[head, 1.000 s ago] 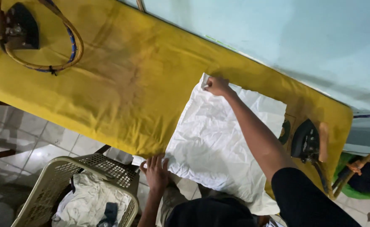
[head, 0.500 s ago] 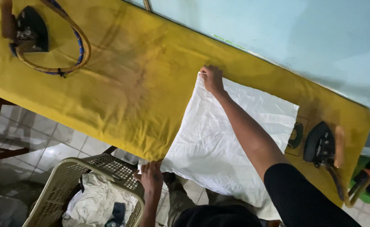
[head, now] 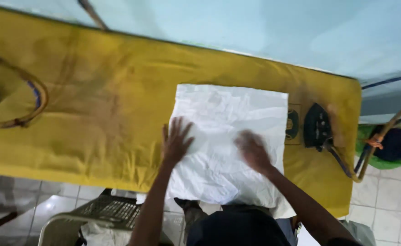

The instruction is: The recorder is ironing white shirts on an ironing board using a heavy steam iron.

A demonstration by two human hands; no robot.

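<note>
Since a moment ago both hands have come onto the white cloth [head: 230,136]: the right hand [head: 253,150], which was out at the cloth's far corner, has drawn back to its middle, and the left hand [head: 175,142], which was down at the near edge by the basket, has come up onto its left border. The left hand lies flat with fingers spread, gripping nothing. The right hand is blurred by motion; it rests on the cloth, but whether its fingers are apart or together cannot be told.

The cloth lies crumpled and roughly squared on the yellow-covered board [head: 86,123], its near edge hanging over the board's front.

Just right of the cloth is a dark iron rest [head: 292,124], and beyond it a black iron [head: 317,126] with its cord [head: 346,166] trailing off the board. Well left of the cloth, a looped cord [head: 32,102] lies at the frame's edge, and the dark thing it belongs to is cut off. Below the cloth's left corner, a plastic laundry basket [head: 105,214] is only partly in view, behind the left forearm.
</note>
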